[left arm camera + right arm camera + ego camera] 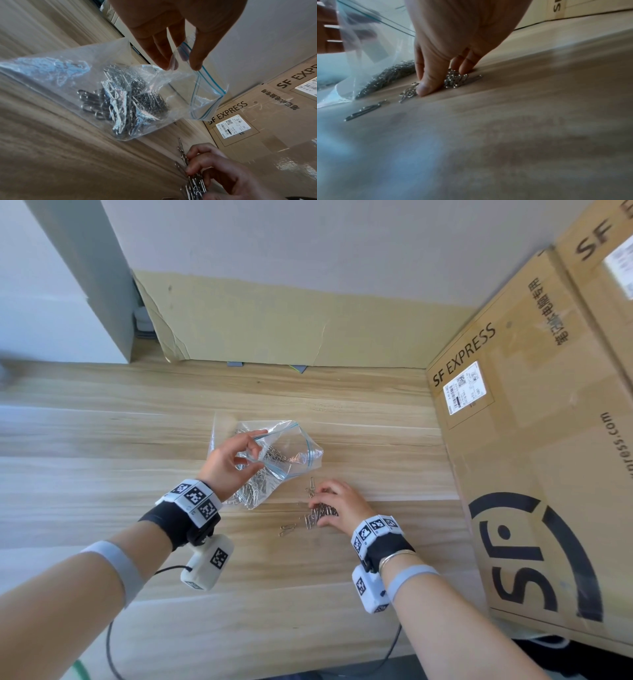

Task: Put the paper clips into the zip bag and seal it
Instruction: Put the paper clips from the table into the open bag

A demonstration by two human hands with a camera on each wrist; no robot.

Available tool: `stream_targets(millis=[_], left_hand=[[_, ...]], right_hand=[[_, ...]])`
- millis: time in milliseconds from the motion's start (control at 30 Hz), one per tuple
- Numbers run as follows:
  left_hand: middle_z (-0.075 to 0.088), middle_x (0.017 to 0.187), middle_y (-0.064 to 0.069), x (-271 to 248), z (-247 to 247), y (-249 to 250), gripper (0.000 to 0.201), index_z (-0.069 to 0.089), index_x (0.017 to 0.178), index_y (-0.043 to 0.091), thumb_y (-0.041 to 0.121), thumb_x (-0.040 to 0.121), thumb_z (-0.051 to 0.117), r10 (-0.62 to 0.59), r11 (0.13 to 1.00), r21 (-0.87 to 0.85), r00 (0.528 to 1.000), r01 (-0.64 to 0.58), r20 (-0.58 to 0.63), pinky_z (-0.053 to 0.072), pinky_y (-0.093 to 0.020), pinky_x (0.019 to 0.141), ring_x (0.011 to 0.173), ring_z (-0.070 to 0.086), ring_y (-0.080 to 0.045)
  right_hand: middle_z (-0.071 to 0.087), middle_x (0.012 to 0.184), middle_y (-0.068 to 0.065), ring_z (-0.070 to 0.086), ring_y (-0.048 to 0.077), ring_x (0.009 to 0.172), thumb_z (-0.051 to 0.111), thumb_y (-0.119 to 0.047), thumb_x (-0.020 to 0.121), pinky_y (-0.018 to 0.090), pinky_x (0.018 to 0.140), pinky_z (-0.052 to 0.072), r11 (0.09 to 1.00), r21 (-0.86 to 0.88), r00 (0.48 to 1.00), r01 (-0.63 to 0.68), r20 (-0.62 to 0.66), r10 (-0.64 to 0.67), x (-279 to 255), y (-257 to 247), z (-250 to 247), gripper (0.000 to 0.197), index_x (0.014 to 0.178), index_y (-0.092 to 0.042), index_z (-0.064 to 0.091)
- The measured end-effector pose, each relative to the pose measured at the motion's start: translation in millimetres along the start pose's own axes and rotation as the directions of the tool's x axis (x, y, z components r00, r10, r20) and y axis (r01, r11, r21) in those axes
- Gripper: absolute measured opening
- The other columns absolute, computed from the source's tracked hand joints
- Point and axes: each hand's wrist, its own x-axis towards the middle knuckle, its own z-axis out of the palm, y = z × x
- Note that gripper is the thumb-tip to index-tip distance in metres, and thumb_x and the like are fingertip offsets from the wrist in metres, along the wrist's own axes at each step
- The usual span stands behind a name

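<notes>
A clear zip bag [291, 446] with a blue zip line lies on the wooden table [102, 440], its mouth open and lifted. My left hand [255, 446] pinches the mouth's rim between thumb and fingers; the left wrist view shows this hand [181, 65] on the bag [85, 75]. Many silver paper clips [123, 108] sit inside. Just right of the bag, my right hand [320, 508] curls its thumb and fingers round a small pile of loose paper clips [317, 517] on the table. In the right wrist view this hand [443, 81] pinches the pile [453, 79]. A few single clips [287, 529] lie nearby.
Large SF Express cardboard boxes [534, 440] stand along the table's right side, close to my right hand. A flat cardboard sheet [274, 326] leans against the back wall. A black cable [109, 645] hangs at the table's near edge.
</notes>
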Motion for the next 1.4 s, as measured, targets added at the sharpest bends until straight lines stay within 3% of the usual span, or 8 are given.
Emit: stream_targets(millis=[233,333,600,700,867,1100,1267,1400], left_hand=[[0.059,0.115,-0.011,-0.4,-1.2,0.0,0.034,0.043,0.07,0.028,0.003,0.076,0.066,-0.007,1.0,0.017,1.0,0.007,0.0,0.054,-0.024,0.081,0.099,0.061,-0.023],[0.059,0.115,-0.011,-0.9,-1.8,1.4,0.034,0.044,0.07,0.027,0.002,0.076,0.066,-0.015,1.0,0.021,1.0,0.015,-0.003,0.054,-0.03,0.081,0.098,0.061,-0.024],[0.059,0.116,-0.013,-1.1,-1.1,1.7,0.035,0.043,0.07,0.029,0.002,0.076,0.065,-0.022,1.0,0.003,1.0,0.022,0.006,0.053,-0.023,0.08,0.099,0.06,-0.023],[0.059,0.113,-0.016,-1.3,-1.4,3.4,0.036,0.043,0.07,0.028,0.001,0.075,0.065,-0.024,1.0,0.007,1.0,0.024,0.006,0.053,-0.028,0.08,0.097,0.061,-0.025],[0.058,0.113,-0.013,-2.2,0.0,6.7,0.036,0.044,0.07,0.029,0.001,0.074,0.066,-0.027,1.0,-0.007,1.0,0.027,0.01,0.054,-0.034,0.081,0.096,0.061,-0.026],[0.051,0.116,0.032,-0.3,2.5,6.1,0.037,0.045,0.07,0.029,-0.002,0.074,0.066,0.004,0.999,-0.053,1.0,-0.002,0.03,0.05,-0.018,0.081,0.102,0.059,-0.006],[0.05,0.12,0.023,-2.0,-0.3,4.3,0.04,0.044,0.069,0.033,0.0,0.074,0.066,0.025,0.999,-0.037,1.0,-0.024,0.006,0.049,-0.013,0.08,0.103,0.059,-0.007],[0.049,0.122,0.021,-4.4,-1.4,1.0,0.029,0.045,0.071,0.018,-0.002,0.074,0.066,0.013,0.999,-0.03,1.0,-0.014,-0.021,0.049,-0.015,0.08,0.101,0.058,-0.006]], right_hand=[[0.061,0.099,0.005,0.056,0.02,0.093,0.067,-0.01,0.077,0.029,0.082,0.045,0.995,0.1,0.993,0.002,-0.115,0.009,0.4,2.7,4.3,0.006,0.083,-0.01,0.067],[0.064,0.094,0.005,0.059,0.019,0.085,0.066,-0.009,0.078,0.028,0.078,0.046,0.994,0.113,0.992,0.009,-0.125,0.005,2.4,2.6,3.8,0.003,0.081,-0.009,0.067],[0.067,0.087,0.01,0.061,0.022,0.08,0.068,-0.005,0.076,0.023,0.077,0.043,0.968,0.239,0.972,-0.071,-0.2,0.121,4.9,-1.3,-1.0,0.004,0.077,-0.008,0.07],[0.069,0.088,0.005,0.061,0.016,0.081,0.069,-0.011,0.077,0.021,0.079,0.045,0.957,0.269,0.954,-0.109,-0.242,0.177,0.6,-8.3,-16.9,0.002,0.078,-0.011,0.071],[0.069,0.086,0.003,0.055,-0.003,0.069,0.068,-0.011,0.078,0.001,0.07,0.044,0.968,0.25,0.911,0.013,-0.402,0.091,1.9,-30.6,-58.7,0.005,0.082,-0.01,0.07],[0.069,0.084,0.006,0.059,0.014,0.072,0.069,-0.009,0.076,0.028,0.073,0.051,0.974,0.14,0.885,0.179,-0.455,-0.097,50.6,-79.2,-69.1,0.004,0.08,-0.01,0.071],[0.072,0.094,0.006,0.066,0.015,0.08,0.069,-0.014,0.077,0.026,0.078,0.054,0.969,0.188,0.882,0.159,-0.468,-0.054,49.5,-77.8,-65.1,0.019,0.096,-0.011,0.069],[0.071,0.087,0.007,0.062,0.013,0.071,0.061,-0.012,0.084,0.033,0.072,0.056,0.968,0.251,0.786,0.022,-0.602,0.139,32.9,-37.2,-62.3,0.01,0.09,-0.008,0.068]])
